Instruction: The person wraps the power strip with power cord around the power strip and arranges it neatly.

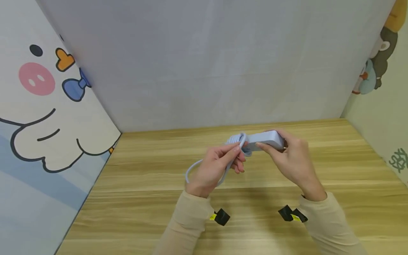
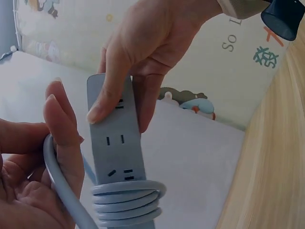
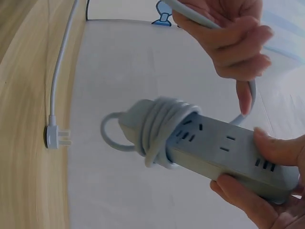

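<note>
A pale power strip [image 3: 214, 143] is held above the table, its socket face showing in both wrist views. My right hand [image 1: 294, 157] grips its far end, thumb on the socket face and fingers on the opposite side. Several turns of the strip's own cord [image 2: 126, 202] are wound around the other end of the strip. My left hand [image 1: 216, 166] pinches a free stretch of that cord between thumb and fingers, just beside the coils. In the right wrist view the plug [image 3: 53, 137] lies at the cord's end on the wooden surface, prongs showing.
A wood-grain table [image 1: 143, 212] lies under the hands. A plain pale wall [image 1: 204, 71] stands behind it. Cartoon-printed panels flank the table, a duck panel [image 1: 63, 117] on the left and a greenish panel [image 1: 382, 120] on the right. Black devices [image 1: 222, 216] sit at both wrists.
</note>
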A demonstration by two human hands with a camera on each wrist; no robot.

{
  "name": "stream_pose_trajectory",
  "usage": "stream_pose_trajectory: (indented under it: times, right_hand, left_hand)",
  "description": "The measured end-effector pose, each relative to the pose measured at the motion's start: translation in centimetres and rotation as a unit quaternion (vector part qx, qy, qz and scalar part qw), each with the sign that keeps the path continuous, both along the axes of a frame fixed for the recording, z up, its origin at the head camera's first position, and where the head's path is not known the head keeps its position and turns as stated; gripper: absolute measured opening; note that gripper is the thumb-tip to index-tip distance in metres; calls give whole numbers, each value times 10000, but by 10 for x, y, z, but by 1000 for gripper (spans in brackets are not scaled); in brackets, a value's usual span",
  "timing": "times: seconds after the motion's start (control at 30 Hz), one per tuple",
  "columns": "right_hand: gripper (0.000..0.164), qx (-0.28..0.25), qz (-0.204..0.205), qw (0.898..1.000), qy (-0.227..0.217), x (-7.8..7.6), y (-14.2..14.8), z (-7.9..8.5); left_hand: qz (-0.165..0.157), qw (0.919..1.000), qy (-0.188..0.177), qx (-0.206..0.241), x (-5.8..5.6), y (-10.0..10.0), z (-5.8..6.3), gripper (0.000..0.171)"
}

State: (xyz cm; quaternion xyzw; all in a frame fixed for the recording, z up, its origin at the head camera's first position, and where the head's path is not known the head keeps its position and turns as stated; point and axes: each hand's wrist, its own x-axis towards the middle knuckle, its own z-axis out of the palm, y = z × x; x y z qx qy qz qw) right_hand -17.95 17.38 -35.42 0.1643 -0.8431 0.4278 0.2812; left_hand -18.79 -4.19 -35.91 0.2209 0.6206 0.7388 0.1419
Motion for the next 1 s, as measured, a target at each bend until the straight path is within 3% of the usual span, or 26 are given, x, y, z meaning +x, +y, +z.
stream_pose_trajectory:
  times: [0.1,0.2,0.33,0.47,0.63,0.83,1.0]
  right_hand:
    - [28,-545,-161,9982,203,-1,-4,-2]
    - [27,-1315,-143,9912,72,-1,-9,-1]
    - [25,-2574,121,9657,-321,1,-13,2]
    - [22,-3694,485,9267,-493,1,-14,4]
    - [19,-4603,807,8815,-671,0,-10,7]
    - [17,-5576,1671,8060,-1072,1,4,13]
    - [15,-5960,2459,7523,-1357,2,10,15]
  left_hand:
    - [-117,9999,42,-86,3,4,0,38]
    - [-217,9996,159,-127,5,6,1,38]
    - [-477,9984,245,-177,6,8,2,37]
    - [-718,9970,237,-193,6,8,1,35]
    - [-886,9956,203,-206,5,8,0,35]
    - [-994,9940,357,-277,3,10,-5,33]
    - [-995,9939,393,-269,2,9,-7,35]
